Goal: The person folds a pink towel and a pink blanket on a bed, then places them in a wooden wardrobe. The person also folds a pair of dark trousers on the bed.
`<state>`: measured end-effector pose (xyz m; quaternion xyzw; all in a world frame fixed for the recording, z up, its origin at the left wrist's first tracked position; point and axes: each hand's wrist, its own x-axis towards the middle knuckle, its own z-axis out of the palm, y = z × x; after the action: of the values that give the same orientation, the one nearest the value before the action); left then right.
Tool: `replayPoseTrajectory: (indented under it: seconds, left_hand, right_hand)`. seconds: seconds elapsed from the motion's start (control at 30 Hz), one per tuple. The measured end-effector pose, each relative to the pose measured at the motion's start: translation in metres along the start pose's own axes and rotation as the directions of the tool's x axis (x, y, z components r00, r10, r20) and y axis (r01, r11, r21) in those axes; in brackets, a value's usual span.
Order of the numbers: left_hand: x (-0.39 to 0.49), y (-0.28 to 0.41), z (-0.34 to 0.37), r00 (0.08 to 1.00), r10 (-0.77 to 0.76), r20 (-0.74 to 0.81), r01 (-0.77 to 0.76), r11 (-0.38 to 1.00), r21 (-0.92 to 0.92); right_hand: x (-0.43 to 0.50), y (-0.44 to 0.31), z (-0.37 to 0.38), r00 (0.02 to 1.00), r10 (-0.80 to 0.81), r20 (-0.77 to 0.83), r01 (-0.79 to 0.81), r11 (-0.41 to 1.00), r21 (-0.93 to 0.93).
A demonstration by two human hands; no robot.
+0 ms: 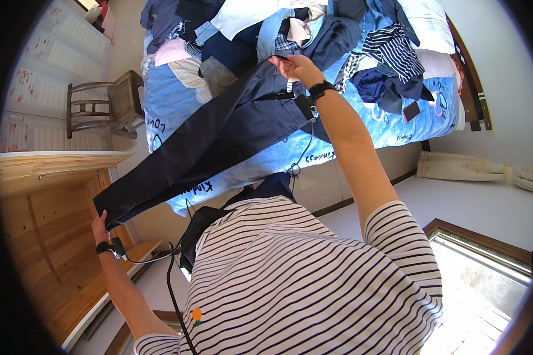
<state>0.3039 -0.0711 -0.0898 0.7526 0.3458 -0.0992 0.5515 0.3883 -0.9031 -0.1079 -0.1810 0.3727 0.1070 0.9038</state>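
A pair of dark trousers (191,142) stretches slantwise in front of me, above the near side of the bed. My left hand (99,228) grips the hem end of a leg, far out to the left. At the waistband end, my right hand (293,67) pinches the top edge between thumb and fingers. A pale striped tag hangs just below that hand. Each wrist wears a black band with a small wired device; the right device (305,108) lies over the cloth. Part of the other leg is hidden behind my right forearm.
Heaped clothes (235,49) cover the far part of the bed, which has a blue printed blanket (359,133). A phone (411,112) lies at its right. A wooden chair (124,100) and a wooden cabinet (44,230) stand left. A black cable (171,284) runs along my body.
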Motion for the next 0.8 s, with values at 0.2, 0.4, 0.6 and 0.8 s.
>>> replayPoseTrajectory:
  seconds: [0.2, 0.4, 0.6, 0.8]
  left_hand:
    - [0.005, -0.004, -0.004, 1.000, 0.000, -0.014, 0.000, 0.999, 0.035]
    - [0.002, -0.002, -0.002, 1.000, -0.003, -0.005, 0.004, 0.998, 0.059]
    - [0.013, -0.023, -0.021, 1.000, 0.006, -0.020, -0.006, 0.999, 0.041]
    - [0.015, -0.046, -0.049, 0.992, 0.079, -0.096, -0.074, 0.996, 0.054]
  right_hand:
    - [0.005, 0.003, 0.002, 1.000, -0.005, 0.020, 0.006, 0.999, -0.031]
    - [0.001, 0.006, 0.000, 0.992, 0.042, 0.118, -0.030, 0.994, -0.108]
    - [-0.041, 0.005, -0.053, 0.967, 0.152, 0.206, 0.016, 0.767, -0.641]
    - [-0.061, 0.067, -0.200, 0.972, 0.106, -0.209, -0.233, 0.550, -0.802]
